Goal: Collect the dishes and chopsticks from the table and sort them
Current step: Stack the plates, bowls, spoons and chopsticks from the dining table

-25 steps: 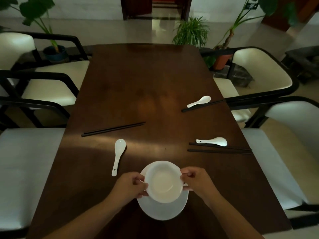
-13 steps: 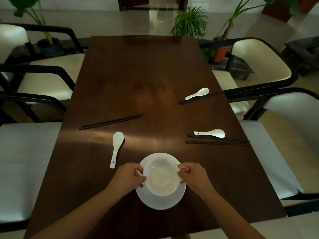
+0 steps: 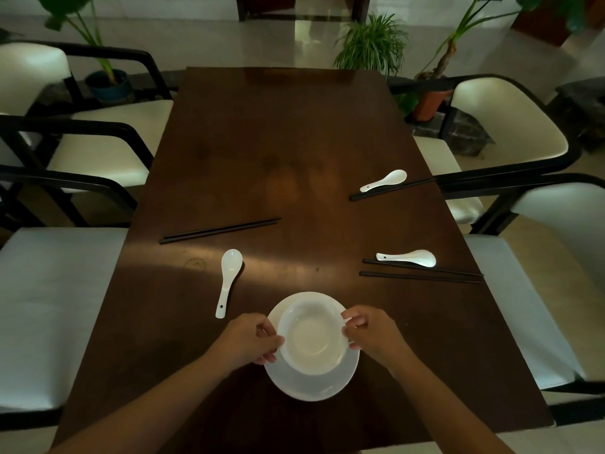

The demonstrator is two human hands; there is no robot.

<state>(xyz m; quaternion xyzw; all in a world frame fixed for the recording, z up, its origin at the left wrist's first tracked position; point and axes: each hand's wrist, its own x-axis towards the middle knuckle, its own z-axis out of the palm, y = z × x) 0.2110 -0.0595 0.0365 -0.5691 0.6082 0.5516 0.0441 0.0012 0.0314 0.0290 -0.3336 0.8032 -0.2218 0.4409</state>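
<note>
A white bowl (image 3: 313,337) sits on a white plate (image 3: 311,383) at the near edge of a dark wooden tabletop (image 3: 278,132), pinched at its rim from both sides: the left hand (image 3: 250,342) has thumb and fingers closed on the left rim, the right hand (image 3: 371,334) on the right rim. Whether the bowl is fully resting on the plate or just raised off it cannot be told.

Both pieces look like glazed ceramic: stiff, smooth, likely slippery and apt to chip if knocked together. The two-sided rim hold seems the surest grip; carrying the stack would probably be safer from under the plate.

Farther out, a white spoon (image 3: 228,280) lies just left of the plate, beyond it a pair of black chopsticks (image 3: 220,230). To the right, a second spoon (image 3: 407,258) lies against another pair of chopsticks (image 3: 422,275), and farther still a third spoon (image 3: 383,180) rests beside a third pair (image 3: 391,189) that overhangs the right edge. The thin sticks would likely roll and are best gathered as pairs.

White-cushioned chairs (image 3: 510,126) flank the tabletop; potted plants (image 3: 371,44) stand at the far end. No brand, label or writing can be read.
</note>
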